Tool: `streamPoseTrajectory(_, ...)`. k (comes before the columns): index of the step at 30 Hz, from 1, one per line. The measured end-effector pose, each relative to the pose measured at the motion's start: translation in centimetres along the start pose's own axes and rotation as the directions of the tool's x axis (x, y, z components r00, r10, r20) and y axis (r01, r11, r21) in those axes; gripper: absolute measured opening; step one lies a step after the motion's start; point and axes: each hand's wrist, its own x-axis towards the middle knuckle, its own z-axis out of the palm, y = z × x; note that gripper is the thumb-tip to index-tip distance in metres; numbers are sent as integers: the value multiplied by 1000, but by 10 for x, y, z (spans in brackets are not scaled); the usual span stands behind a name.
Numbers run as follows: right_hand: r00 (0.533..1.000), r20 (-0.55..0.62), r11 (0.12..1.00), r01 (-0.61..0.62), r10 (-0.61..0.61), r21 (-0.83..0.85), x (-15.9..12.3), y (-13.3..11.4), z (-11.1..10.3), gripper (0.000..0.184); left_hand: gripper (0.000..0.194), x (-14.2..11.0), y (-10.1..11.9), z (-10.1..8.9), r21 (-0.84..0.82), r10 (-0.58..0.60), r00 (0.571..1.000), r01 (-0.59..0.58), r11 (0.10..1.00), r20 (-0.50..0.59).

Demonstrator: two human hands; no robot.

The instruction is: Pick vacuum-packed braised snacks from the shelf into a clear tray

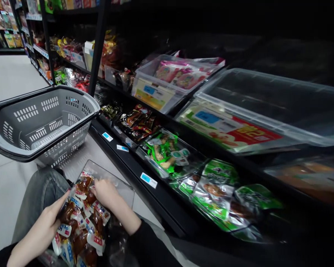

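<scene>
Packets (85,230) heaped in a clear bin (114,179) over the lap, near the shelf edge (167,205).
The left hand (43,224) clamps the bin's side; the right hand (107,193) dips in, fingers bunched against the packets, their grip hidden. Each packet looks light, soft-filled and slick, best pinched by its flat end; the bin seems stiff, easiest held by opposite walls.

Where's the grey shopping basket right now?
In the head view, the grey shopping basket is at the left, just beyond the person's left knee, with its right end next to the black shelf edge.
</scene>
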Motion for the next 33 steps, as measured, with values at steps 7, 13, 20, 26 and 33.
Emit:
streamPoseTrajectory(7,996,87,965,-9,-14,262,4,13,2,9,62,8,16,-9,173,-5,999,-2,985,35)
streamPoseTrajectory(13,996,-77,831,86,-52,550,-36,17,-41,23,49,24,56,-18,308,237,961,-185,933,-142)
streamPoseTrajectory(20,880,-453,92,444,142,891,-77,29,-46,9,63,34,101,-11,-158,40,999,-43,986,-22)
streamPoseTrajectory(26,864,-424,40,430,272,902,-102,19,-37,44,40,32,106,-7,-365,67,967,28,931,244)
streamPoseTrajectory(33,814,-576,385,511,72,769,-119,17,-53,28,33,45,99,-38,-131,469,860,-451,883,203)
